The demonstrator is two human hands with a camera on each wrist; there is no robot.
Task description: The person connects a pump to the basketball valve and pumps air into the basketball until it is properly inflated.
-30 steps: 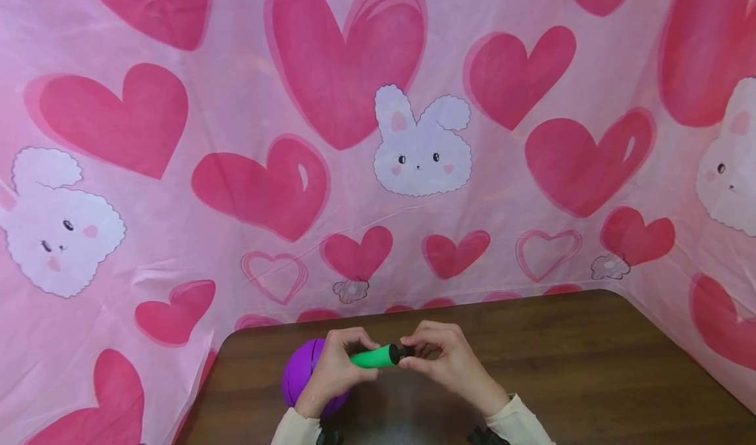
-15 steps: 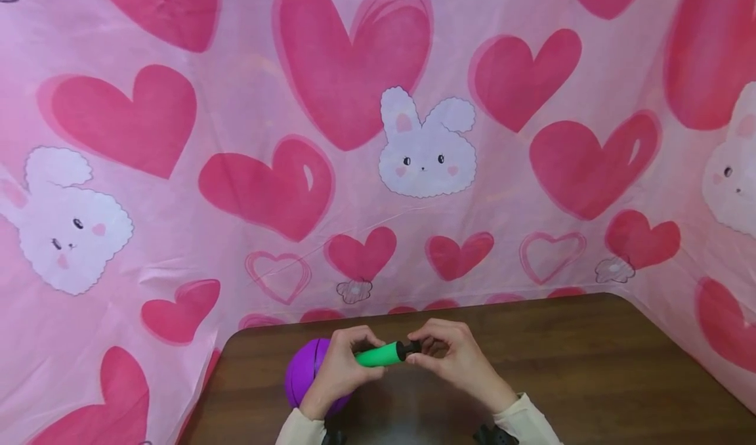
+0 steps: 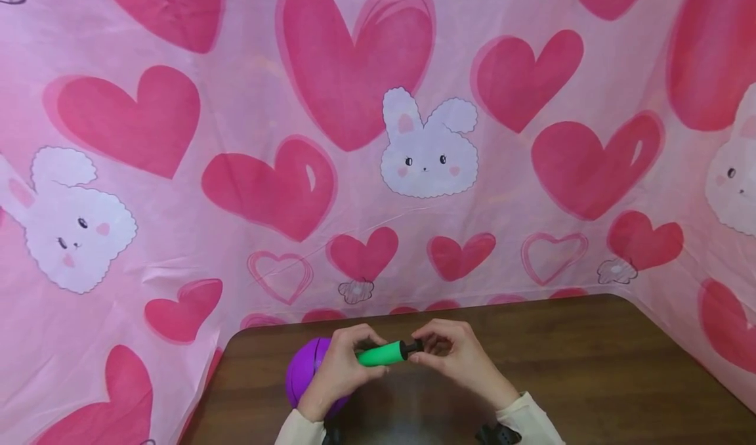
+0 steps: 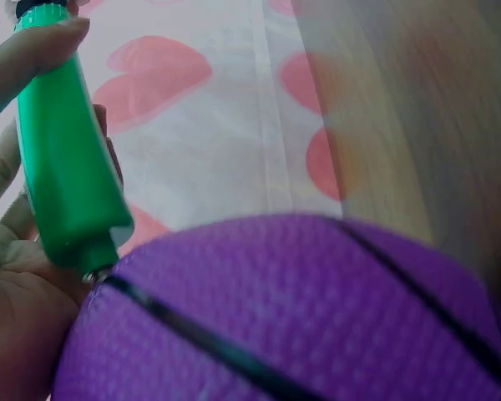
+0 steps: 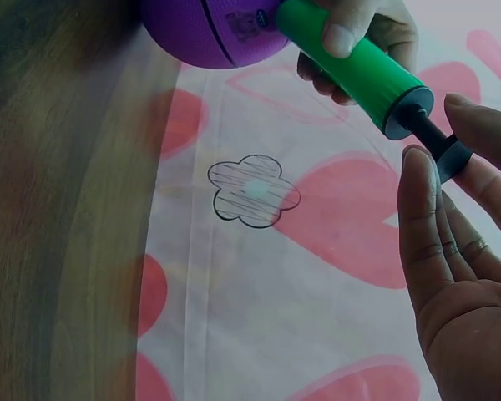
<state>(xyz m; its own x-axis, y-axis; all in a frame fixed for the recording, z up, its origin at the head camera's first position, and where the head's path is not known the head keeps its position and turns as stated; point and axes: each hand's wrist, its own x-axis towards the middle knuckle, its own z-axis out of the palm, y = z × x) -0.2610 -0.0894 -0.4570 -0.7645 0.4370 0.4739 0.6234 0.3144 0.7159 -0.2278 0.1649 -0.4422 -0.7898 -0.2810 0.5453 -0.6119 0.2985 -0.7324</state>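
My left hand (image 3: 345, 366) grips the green barrel of a small hand pump (image 3: 380, 354), its thumb lying along the barrel in the right wrist view. The pump's metal needle (image 4: 96, 274) meets a purple ball (image 4: 275, 292) with black grooves; how deep it sits is hidden. Partly behind the left hand, the ball rests on the table in the head view. At the pump's other end, my right hand (image 3: 457, 356) pinches the black handle (image 5: 452, 159) between thumb and fingers. A short length of black rod (image 5: 422, 125) shows between handle and barrel.
The brown wooden table (image 3: 579, 366) extends to the right of the hands. Behind it and at both sides hangs a pink cloth (image 3: 413, 215) printed with hearts and rabbits. Dark wrist straps (image 3: 496, 434) sit near the cream sleeves (image 3: 528, 419).
The head view has shifted slightly, so everything sits a little further right. Hands, pump and ball keep nearly the same places relative to each other, and both grips look unchanged.
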